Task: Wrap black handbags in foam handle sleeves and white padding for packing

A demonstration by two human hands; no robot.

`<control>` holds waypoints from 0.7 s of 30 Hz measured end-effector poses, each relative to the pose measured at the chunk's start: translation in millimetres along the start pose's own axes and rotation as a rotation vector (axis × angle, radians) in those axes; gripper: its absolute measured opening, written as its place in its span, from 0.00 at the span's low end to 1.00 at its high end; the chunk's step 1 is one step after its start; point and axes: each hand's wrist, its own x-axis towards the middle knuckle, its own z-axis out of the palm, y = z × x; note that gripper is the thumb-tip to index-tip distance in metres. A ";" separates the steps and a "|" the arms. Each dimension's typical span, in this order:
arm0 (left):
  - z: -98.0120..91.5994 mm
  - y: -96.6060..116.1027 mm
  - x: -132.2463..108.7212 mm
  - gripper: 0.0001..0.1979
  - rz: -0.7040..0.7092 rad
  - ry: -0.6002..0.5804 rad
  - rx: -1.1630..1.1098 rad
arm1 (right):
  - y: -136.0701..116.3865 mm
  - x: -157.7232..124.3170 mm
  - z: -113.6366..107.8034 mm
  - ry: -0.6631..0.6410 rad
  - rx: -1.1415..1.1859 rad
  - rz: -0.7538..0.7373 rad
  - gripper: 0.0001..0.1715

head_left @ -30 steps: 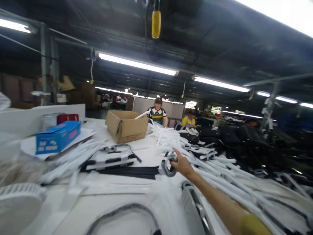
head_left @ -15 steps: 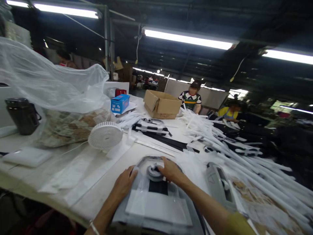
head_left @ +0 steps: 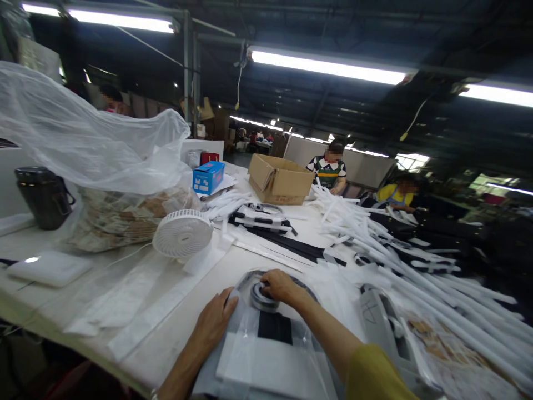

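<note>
A clear plastic bag [head_left: 266, 355] with a black-and-white item inside lies on the white table [head_left: 175, 328] right in front of me. My left hand [head_left: 214, 322] rests flat on the bag's left edge, fingers together. My right hand [head_left: 280, 286] is curled over a grey roll of strap [head_left: 262, 298] at the top of the bag, fingertips gripping it.
A white round fan [head_left: 182, 233], a big clear bag of packets [head_left: 104, 166], a black jug [head_left: 44, 197], a blue box [head_left: 208, 176] and a cardboard box [head_left: 280, 179] stand on the table. White wrapped strips [head_left: 416, 278] pile at the right. Other people work at the far end.
My right hand came back from the far pile with the grey roll and set it on the bag in front of me. My left hand came into view on the bag.
</note>
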 end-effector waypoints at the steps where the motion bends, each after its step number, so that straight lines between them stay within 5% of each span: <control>1: 0.2 0.1 -0.2 0.24 0.000 0.001 -0.002 | 0.3 0.7 1.7 0.021 -0.012 0.009 0.11; 5: 1.9 -1.0 -0.1 0.24 -0.005 0.010 -0.012 | -0.1 4.2 7.1 0.120 -0.051 0.052 0.17; 12: 1.9 -1.3 0.9 0.23 -0.003 0.006 -0.018 | -8.1 18.4 9.8 0.243 -0.064 0.069 0.10; 18: 5.0 -7.4 2.2 0.23 -0.007 0.026 -0.005 | -3.6 31.2 10.2 0.197 -0.038 0.073 0.24; 21: 5.6 -9.7 2.6 0.24 0.007 0.025 -0.002 | -0.5 34.6 10.9 0.167 -0.051 0.047 0.17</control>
